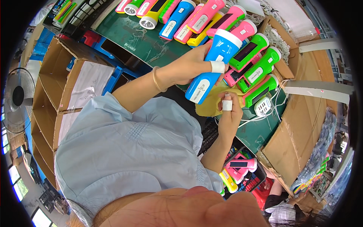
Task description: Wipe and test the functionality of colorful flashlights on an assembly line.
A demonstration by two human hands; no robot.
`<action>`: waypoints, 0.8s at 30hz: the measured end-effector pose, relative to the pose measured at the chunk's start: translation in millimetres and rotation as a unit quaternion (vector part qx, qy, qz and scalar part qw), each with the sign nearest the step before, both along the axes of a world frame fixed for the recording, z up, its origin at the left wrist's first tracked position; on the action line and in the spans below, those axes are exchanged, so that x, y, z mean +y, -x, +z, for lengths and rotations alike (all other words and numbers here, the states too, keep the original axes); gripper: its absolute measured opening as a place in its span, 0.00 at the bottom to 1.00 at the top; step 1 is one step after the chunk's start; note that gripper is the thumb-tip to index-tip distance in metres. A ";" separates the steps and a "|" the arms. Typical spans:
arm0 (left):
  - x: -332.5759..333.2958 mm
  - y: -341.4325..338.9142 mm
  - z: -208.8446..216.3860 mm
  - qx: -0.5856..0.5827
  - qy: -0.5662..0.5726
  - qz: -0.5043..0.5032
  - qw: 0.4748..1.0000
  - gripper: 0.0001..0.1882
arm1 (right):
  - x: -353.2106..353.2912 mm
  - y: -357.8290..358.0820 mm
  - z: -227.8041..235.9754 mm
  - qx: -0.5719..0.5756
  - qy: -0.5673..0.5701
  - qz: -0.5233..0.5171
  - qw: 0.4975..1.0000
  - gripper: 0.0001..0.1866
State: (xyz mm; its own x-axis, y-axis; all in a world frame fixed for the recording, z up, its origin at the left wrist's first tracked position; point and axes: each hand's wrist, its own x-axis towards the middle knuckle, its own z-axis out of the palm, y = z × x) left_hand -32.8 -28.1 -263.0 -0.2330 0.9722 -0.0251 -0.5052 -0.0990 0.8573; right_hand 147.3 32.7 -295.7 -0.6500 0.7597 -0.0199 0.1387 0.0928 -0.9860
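A blue flashlight (pixel 213 70) with a white head ring is gripped around its middle by my left hand (pixel 189 66). It is tilted, its head toward the upper right, and a white label shows on its lower body. White tape wraps my left thumb. Just below the flashlight, my right hand (pixel 229 109) has its fingers curled, also with white tape on one digit. A yellow cloth (pixel 206 106) spreads behind that hand and appears caught in its fingers, which are partly hidden. Near it lie green-and-pink flashlights (pixel 261 72) with dark panels.
More flashlights (pixel 204 15) in pink, yellow, green and blue line the far side of the green table (pixel 132 34). A white multi-port charger (pixel 262 107) with cables sits at the right. Cardboard boxes (pixel 291 132) flank the table; a crate of flashlights (pixel 242 170) stands below.
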 end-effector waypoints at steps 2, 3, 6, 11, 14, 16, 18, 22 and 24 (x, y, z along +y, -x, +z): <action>1.4 -2.1 -2.2 0.127 0.028 0.033 0.991 0.28 | 0.9 -6.6 -0.1 0.022 0.022 0.036 0.999 0.07; 0.7 -2.8 -4.8 0.180 0.021 0.031 0.983 0.32 | -0.4 -9.0 0.2 0.047 0.047 0.068 0.995 0.06; 1.9 -8.1 -17.3 0.337 0.021 0.107 0.935 0.32 | -1.5 -7.8 1.1 0.053 -0.031 0.033 0.998 0.06; -4.3 1.6 -9.7 0.388 -0.025 0.001 0.921 0.55 | 9.2 0.1 22.4 0.079 -0.049 0.023 0.995 0.10; -7.9 1.4 -2.0 0.375 0.024 -0.024 0.926 0.55 | 14.0 10.1 37.0 0.086 -0.070 0.045 0.993 0.10; -7.2 -1.4 -6.3 0.378 0.005 0.006 0.926 0.53 | 15.0 22.1 41.9 0.044 -0.124 0.056 0.990 0.10; -9.5 -4.0 -3.3 0.379 0.048 0.014 0.924 0.48 | 15.7 29.4 38.4 0.019 -0.139 0.046 0.989 0.10; -9.9 -5.0 -1.6 0.333 0.098 -0.007 0.938 0.41 | 16.3 27.8 37.5 -0.035 -0.166 0.068 0.983 0.10; -7.5 -6.8 -11.4 0.380 0.065 0.018 0.923 0.43 | 14.1 29.6 36.7 -0.034 -0.172 0.050 0.983 0.10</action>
State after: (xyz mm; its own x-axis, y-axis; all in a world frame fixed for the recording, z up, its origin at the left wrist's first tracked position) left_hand -26.1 -35.7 -274.4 -0.2628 0.9639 0.0420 0.2481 0.0254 0.9684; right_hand 117.7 46.8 -259.0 -0.7279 0.6611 0.1821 0.1754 0.4362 -0.8826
